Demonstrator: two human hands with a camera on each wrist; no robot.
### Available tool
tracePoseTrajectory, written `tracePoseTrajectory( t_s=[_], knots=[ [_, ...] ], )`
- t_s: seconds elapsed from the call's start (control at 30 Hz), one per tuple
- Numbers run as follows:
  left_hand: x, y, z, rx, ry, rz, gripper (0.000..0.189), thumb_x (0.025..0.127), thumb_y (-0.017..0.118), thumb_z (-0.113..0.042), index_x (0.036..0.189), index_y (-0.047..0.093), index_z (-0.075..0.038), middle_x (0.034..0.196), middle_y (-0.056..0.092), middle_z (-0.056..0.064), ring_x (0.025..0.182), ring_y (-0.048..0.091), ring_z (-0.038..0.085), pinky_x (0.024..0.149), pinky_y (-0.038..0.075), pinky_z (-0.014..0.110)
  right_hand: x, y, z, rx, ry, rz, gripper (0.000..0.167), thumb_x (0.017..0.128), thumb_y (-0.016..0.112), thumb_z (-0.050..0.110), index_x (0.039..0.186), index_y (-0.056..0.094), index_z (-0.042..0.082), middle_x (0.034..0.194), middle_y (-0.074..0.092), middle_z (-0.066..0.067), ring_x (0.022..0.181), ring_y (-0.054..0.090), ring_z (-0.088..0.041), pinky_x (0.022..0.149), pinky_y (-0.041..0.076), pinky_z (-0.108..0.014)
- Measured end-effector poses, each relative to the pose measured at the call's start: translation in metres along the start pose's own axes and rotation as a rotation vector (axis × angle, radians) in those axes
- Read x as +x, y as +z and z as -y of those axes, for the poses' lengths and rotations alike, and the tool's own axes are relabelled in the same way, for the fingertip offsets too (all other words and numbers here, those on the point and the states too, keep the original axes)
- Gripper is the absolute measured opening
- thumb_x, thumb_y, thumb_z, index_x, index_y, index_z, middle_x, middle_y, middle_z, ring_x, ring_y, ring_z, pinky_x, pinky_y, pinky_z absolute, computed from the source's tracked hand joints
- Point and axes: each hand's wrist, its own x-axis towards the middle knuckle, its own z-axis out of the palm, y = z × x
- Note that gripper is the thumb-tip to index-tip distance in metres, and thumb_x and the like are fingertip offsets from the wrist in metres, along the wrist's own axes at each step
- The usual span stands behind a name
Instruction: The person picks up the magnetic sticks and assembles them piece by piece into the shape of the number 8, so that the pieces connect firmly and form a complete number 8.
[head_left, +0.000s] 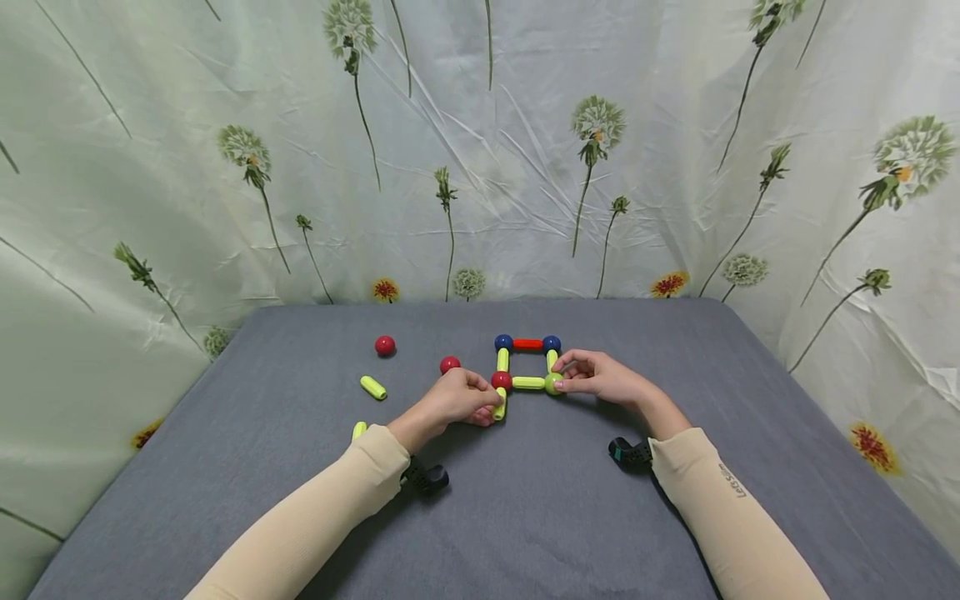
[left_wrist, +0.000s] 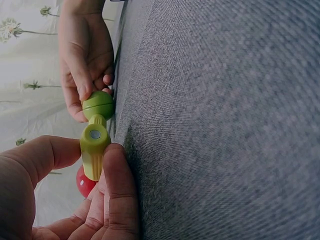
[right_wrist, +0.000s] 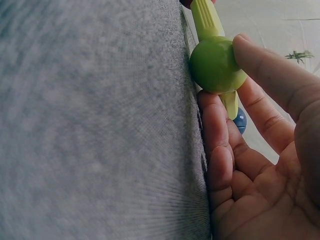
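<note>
Toy balls and rods form a small square on the table. Its far side is a red rod [head_left: 527, 344] between two blue balls [head_left: 504, 342]; yellow-green rods [head_left: 528, 383] make the other sides. At the near left corner sits a red ball [head_left: 502, 381]. My left hand [head_left: 456, 395] pinches another yellow-green rod [left_wrist: 94, 150] between thumb and fingers; it extends toward me from that red ball, its free end showing a metal disc. At the near right corner, my right hand [head_left: 603, 379] pinches a green ball [right_wrist: 217, 65] between thumb and fingers.
Two loose red balls [head_left: 385, 346] lie left of the square, one close beyond my left hand. Two loose yellow-green rods [head_left: 372, 387] lie farther left, one partly hidden by my left forearm. Behind the grey cloth-covered table [head_left: 540, 517] hangs a dandelion-print curtain [head_left: 510, 167].
</note>
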Motion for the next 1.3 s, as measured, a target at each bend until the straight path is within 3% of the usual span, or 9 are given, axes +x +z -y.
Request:
tracePoseTrajectory(
  t_s=[0.6, 0.93, 1.3],
  knots=[
    [-0.003, 0.000, 0.000, 0.014, 0.020, 0.005, 0.019, 0.080, 0.072, -0.021, 0.088, 0.066, -0.005, 0.070, 0.068, 0.003, 0.056, 0.061, 0.008, 0.058, 0.056, 0.027, -0.002, 0.001, 0.002, -0.005, 0.003, 0.004, 0.041, 0.084, 0.069, 0.036, 0.116, 0.056, 0.014, 0.099, 0.061, -0.007, 0.091, 0.054, -0.019, 0.074, 0.041, -0.029],
    [-0.005, -0.001, 0.000, 0.013, 0.024, 0.016, 0.021, 0.081, 0.071, -0.022, 0.090, 0.065, -0.005, 0.071, 0.068, 0.004, 0.056, 0.063, 0.008, 0.059, 0.056, 0.028, -0.014, 0.002, 0.025, 0.017, 0.013, 0.021, 0.036, 0.087, 0.066, 0.022, 0.117, 0.055, 0.005, 0.099, 0.059, -0.012, 0.089, 0.053, -0.020, 0.075, 0.042, -0.032],
    [-0.008, -0.008, 0.000, 0.038, 0.032, 0.056, 0.020, 0.082, 0.070, -0.023, 0.095, 0.065, -0.008, 0.079, 0.069, 0.005, 0.061, 0.064, 0.010, 0.061, 0.057, 0.028, -0.002, 0.001, 0.003, 0.013, 0.004, 0.003, 0.040, 0.084, 0.069, 0.034, 0.117, 0.056, 0.014, 0.101, 0.060, -0.007, 0.092, 0.054, -0.018, 0.074, 0.042, -0.029]
  ],
)
